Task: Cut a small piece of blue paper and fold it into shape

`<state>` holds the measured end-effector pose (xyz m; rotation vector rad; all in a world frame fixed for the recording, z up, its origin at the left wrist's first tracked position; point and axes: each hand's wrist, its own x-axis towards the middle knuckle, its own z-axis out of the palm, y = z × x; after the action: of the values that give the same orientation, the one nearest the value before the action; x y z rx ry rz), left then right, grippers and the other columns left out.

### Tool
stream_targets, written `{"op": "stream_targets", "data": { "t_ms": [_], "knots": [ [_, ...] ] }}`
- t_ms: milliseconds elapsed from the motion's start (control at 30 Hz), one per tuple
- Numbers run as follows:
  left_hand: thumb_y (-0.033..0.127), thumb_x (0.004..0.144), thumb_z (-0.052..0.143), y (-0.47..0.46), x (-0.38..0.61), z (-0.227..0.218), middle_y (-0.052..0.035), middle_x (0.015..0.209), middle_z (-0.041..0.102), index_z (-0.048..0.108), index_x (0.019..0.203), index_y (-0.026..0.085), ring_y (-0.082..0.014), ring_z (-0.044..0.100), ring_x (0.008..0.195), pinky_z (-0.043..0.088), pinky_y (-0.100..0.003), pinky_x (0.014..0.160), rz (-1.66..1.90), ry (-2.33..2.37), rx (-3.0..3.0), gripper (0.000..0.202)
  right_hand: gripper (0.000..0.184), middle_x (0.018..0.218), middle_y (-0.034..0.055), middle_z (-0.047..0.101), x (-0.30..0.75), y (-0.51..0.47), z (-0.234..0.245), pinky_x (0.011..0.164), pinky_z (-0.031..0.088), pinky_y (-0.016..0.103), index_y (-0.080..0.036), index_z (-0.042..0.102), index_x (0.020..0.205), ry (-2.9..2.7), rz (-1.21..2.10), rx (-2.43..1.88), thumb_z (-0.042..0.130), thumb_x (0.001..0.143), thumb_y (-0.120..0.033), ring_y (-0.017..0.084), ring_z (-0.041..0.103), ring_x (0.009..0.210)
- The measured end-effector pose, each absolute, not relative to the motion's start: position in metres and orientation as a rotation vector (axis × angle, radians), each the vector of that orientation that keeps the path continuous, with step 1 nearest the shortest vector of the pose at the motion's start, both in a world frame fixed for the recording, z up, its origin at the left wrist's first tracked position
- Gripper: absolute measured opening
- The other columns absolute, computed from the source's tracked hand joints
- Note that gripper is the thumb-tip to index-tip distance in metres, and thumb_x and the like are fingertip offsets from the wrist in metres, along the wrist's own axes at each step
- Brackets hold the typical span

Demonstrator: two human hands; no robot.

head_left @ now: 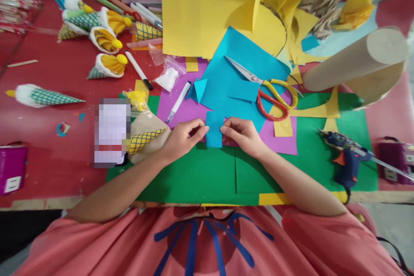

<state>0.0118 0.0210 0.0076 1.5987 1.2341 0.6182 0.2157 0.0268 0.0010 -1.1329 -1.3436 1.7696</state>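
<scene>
Between my two hands is a small blue paper rectangle [214,130], held upright above the table's front part. My left hand [186,138] pinches its left edge between thumb and forefinger. On the opposite edge, my right hand [242,134] grips it the same way. Just beyond lies a larger blue sheet [220,64], bearing open scissors [274,97] with one yellow and one red handle. A loose blue strip [244,90] touches the scissors, and a folded blue piece [199,89] is left of it. Purple paper [168,99] shows underneath.
A glue gun [347,164] lies at right on green card [194,177]. Farther back are yellow card [200,17] and a brown paper roll [349,60]. Several paper cones [58,95] occupy the left, near a blurred-out phone [111,131] and a marker [178,101].
</scene>
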Motion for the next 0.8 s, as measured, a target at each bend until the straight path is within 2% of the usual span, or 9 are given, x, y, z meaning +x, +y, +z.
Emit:
{"op": "stream_targets", "data": {
  "t_ms": [200,367,800],
  "knots": [
    [0.04,0.091,0.048,0.0212,0.0127,0.0085,0.0057,0.058,0.048,0.047,0.067,0.018,-0.0076,0.047,0.056,0.037,-0.019,0.053,0.603,1.229,1.604,0.032,0.035,0.054,-0.0023,0.061,0.2146,0.0276,0.0036,0.04,0.041,0.018,-0.016,0.056,0.069,-1.253,1.833,-1.162,0.068,0.077,-0.047,0.008,0.054,0.043],
    [0.043,0.09,0.047,0.0221,0.0129,0.0097,0.0055,0.056,0.045,0.043,0.061,0.017,-0.0076,0.043,0.054,0.035,-0.02,0.052,0.549,1.204,1.646,0.039,0.035,0.054,-0.0021,0.062,0.2142,0.0282,0.0033,0.04,0.043,0.019,-0.016,0.056,0.069,-1.209,1.841,-1.139,0.069,0.076,-0.048,0.008,0.056,0.042],
    [0.045,0.09,0.049,0.0222,0.0125,0.009,0.0051,0.055,0.051,0.045,0.062,0.018,-0.0082,0.049,0.053,0.038,-0.02,0.052,0.541,1.232,1.647,0.039,0.036,0.057,-0.0016,0.062,0.2135,0.0278,0.0023,0.044,0.044,0.019,-0.016,0.056,0.069,-1.224,1.833,-1.126,0.067,0.078,-0.049,0.008,0.057,0.046]
  ]
}}
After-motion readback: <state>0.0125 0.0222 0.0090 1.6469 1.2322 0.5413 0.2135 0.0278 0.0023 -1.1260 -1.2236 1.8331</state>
